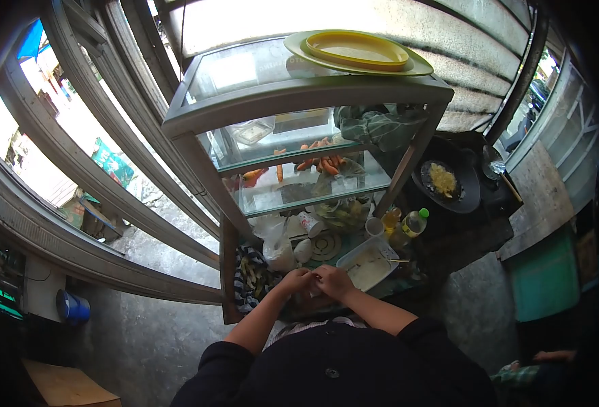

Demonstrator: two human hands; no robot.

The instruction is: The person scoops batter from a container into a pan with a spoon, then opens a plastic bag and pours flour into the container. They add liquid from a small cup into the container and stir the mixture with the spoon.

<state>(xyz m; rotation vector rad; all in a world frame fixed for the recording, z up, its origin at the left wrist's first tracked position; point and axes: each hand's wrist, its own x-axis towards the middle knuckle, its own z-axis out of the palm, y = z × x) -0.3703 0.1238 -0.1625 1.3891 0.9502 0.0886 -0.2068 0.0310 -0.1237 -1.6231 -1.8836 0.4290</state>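
Note:
My left hand (297, 281) and my right hand (335, 282) meet at the front edge of the counter, fingers curled together. Whatever they pinch is too small and too covered to make out. Just right of my right hand is a white rectangular tub (383, 252) with a pale mixture inside and a utensil over its rim. A filled white plastic bag (278, 249) lies beyond my left hand, with a white cup (310, 224) lying tilted behind it. Left of my hands is a striped cloth (243, 298).
A glass display case (306, 91) with orange-brown food pieces (326, 163) stands ahead, yellow plates (357, 52) on top. To the right, a black wok (471, 193) holds frying food (442, 179). A green-capped bottle (415, 224) stands nearer. Another person's hand (554, 355) shows lower right.

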